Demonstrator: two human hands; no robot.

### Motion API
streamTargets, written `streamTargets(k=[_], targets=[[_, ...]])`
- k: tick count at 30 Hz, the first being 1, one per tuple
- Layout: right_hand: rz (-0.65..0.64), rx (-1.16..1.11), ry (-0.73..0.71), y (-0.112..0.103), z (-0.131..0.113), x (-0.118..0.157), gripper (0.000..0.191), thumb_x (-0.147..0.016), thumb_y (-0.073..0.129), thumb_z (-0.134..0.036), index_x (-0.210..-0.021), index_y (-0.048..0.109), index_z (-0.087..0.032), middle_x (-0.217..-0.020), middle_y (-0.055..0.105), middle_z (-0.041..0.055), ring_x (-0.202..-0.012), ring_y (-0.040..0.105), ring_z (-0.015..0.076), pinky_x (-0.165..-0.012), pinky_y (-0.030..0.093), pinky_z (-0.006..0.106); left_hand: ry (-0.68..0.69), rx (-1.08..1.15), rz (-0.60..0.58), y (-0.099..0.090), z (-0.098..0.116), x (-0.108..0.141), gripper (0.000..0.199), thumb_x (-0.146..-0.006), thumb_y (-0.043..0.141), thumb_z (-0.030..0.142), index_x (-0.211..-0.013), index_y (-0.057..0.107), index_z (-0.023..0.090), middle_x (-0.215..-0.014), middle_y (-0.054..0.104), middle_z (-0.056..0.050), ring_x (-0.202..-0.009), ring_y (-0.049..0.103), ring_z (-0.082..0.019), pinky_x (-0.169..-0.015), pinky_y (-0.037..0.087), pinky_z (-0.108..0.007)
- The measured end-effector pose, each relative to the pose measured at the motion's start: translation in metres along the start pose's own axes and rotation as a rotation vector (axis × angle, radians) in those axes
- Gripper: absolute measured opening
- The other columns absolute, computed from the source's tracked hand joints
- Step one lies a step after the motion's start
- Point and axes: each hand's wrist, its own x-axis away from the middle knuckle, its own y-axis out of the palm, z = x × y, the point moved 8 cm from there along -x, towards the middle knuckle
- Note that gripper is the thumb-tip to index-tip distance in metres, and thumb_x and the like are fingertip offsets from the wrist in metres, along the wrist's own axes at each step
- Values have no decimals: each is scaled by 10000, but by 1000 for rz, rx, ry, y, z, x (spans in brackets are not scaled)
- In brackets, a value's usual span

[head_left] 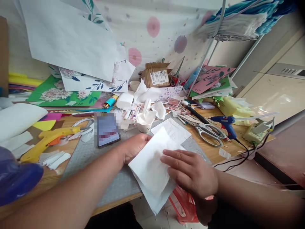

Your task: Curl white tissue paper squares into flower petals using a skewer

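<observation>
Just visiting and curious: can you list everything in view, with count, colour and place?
paper: unclear count, white, at both hands
cups: two, white, centre and back
phone: one, dark-rimmed, on mat
mat: one, grey, on table
grey scissors: one, grey, right
blue glue gun: one, blue, right
yellow tool: one, yellow, left
box: one, brown, back
flowered sheets: several, mixed, back
pens: many, mixed, centre
yellow packet: one, yellow, right
red bag: one, red, below table
backdrop: one, spotted white, behind
strands: many, blue and white, top right
blue object: one, blue, lower left
table: one, brown, beneath
left hand: one, bare, at paper
right hand: one, bare, on paper
</observation>
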Motion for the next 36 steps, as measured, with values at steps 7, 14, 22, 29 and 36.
streamTargets(k=[7, 14, 22, 29, 36], targets=[[-5, -75, -8, 1, -5, 7, 256, -893, 437, -123, -793, 670, -94, -1050, 751, 172, -995, 708, 338, -767, 625, 438, 1, -60, 51, 0, 0, 2, 293, -624, 734, 195, -910, 702, 138, -725, 707, -26, -657, 640, -189, -619, 469, -293], [-133, -182, 28, 7, -6, 5, 247, -873, 476, -134, -749, 689, -150, -1022, 764, 151, -943, 729, 328, -736, 641, 414, -1, -61, 58, 1, 0, 3, 285, -763, 684, 406, -845, 676, 134, -753, 696, -33, -648, 600, -155, -620, 431, -269], [-144, -210, 68, 16, -5, 2, 262, -914, 442, -174, -788, 672, -157, -1038, 759, 139, -961, 720, 321, -619, 628, 384, 25, -116, -64, 9, -1, 5, 305, -784, 694, 353, -1003, 658, 143, -824, 716, -40, -781, 642, -217, -691, 455, -304], [108, -379, 472, -3, 56, 17, 156, -892, 554, -194, -1043, 585, -173, -1151, 686, 148, -1047, 657, 248, -878, 553, 387, 32, -324, -23, 7, 3, 7, 256, -826, 612, 387, -908, 687, 157, -804, 702, -24, -741, 620, -204, -656, 424, -278], [145, -750, 948, 16, 113, 31, 160, -799, 658, -308, -731, 550, -212, -888, 666, 55, -835, 649, 193, -739, 550, 317, 15, -236, -34, 13, 3, 14, 384, -799, 618, 527, -839, 664, 148, -693, 621, 2, -601, 509, -133, -574, 343, -240]])
